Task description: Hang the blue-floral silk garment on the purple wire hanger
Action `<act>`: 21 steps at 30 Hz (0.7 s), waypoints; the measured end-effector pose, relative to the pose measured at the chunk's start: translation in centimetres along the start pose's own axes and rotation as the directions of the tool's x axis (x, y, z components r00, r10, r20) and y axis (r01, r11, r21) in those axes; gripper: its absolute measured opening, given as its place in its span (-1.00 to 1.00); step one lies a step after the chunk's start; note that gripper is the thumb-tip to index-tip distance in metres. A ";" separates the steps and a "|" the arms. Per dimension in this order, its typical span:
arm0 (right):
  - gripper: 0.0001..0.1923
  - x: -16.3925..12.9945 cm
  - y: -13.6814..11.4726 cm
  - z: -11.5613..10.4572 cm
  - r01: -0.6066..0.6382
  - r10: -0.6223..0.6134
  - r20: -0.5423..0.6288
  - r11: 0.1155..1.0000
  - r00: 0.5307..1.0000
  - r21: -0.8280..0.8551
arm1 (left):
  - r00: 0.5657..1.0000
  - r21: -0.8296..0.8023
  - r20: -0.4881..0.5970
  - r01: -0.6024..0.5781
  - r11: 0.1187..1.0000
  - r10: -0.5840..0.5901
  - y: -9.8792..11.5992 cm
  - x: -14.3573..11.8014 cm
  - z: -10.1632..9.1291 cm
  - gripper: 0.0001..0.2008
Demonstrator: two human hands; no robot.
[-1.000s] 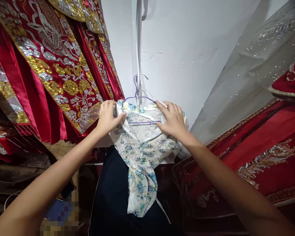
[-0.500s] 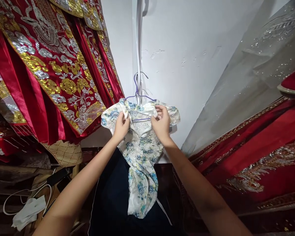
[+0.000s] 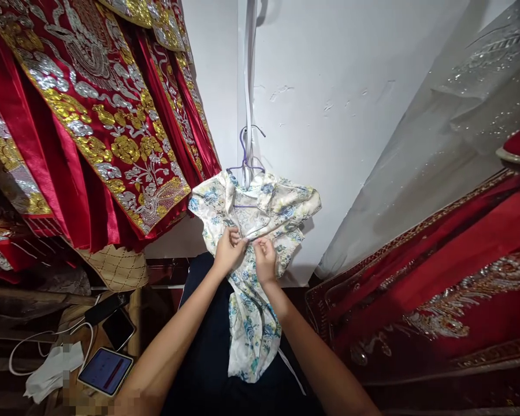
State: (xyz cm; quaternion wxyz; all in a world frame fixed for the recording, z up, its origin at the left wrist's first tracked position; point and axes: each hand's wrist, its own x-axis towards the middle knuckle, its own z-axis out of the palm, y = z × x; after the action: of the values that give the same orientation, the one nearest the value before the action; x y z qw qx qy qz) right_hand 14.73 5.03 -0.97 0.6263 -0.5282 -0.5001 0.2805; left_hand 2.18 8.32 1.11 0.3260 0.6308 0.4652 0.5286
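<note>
A white blouse with blue and yellow flowers (image 3: 252,300) hangs in front of me on a purple hanger (image 3: 244,160), its lower end draped over my dark-clothed lap. Low on the neckline, my left hand (image 3: 231,247) pinches the left front edge of the blouse. Close beside it, my right hand (image 3: 265,258) pinches the other front edge, with fingers curled. The two hands almost meet at the middle of the chest. Above them the collar stands apart, and the hanger's lower bar shows through the opening.
Red garments with gold and silver embroidery (image 3: 125,150) hang at left. A beaded red garment (image 3: 450,277) and sheer sequined fabric (image 3: 416,133) hang at right. On a wooden stool lie a lit phone (image 3: 106,371), a dark phone (image 3: 119,329), a white cable and tissue (image 3: 54,372).
Both hands have moved down from the collar to the bottom of the neckline and come closer together. The blouse's right shoulder now covers more of the hanger.
</note>
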 end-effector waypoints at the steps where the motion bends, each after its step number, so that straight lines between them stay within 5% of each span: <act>1: -0.77 -0.3 0.9 0.2 -0.024 0.025 0.043 1.000 0.999 -0.021 | 1.000 0.017 -0.015 0.013 1.000 -0.013 -0.4 0.0 0.4 -0.72; 7: -0.76 -0.3 1.9 0.1 -0.053 0.087 0.185 0.981 0.979 -0.185 | 0.999 0.021 0.022 0.024 0.999 -0.025 0.5 -0.4 1.2 -0.73; 10: -0.81 -0.6 1.3 -1.0 -0.028 0.095 0.232 0.961 0.968 -0.276 | 0.993 -0.014 0.115 -0.001 1.000 0.002 1.4 -2.0 0.8 -0.78; 15: -0.63 -1.7 0.0 -2.6 0.024 0.102 0.355 0.943 0.929 -0.333 | 0.992 -0.214 0.124 0.048 0.976 -0.022 0.8 -5.6 -0.1 -0.76; 18: -0.58 -2.0 -1.0 -3.3 0.027 0.118 0.460 0.955 0.880 -0.296 | 0.977 -0.332 0.194 0.147 0.932 -0.085 -0.5 -7.5 0.1 -0.69; 21: -0.60 -1.9 -2.1 -3.7 -0.019 0.157 0.613 0.974 0.774 -0.225 | 0.979 -0.270 0.188 0.133 0.954 -0.083 -1.1 -8.4 0.8 -0.71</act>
State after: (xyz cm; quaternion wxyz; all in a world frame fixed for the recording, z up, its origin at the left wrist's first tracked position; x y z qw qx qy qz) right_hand 17.13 1.38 0.64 0.3521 -0.4895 -0.6807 0.4159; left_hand 2.62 0.94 -3.12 0.4802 0.5955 0.3890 0.5133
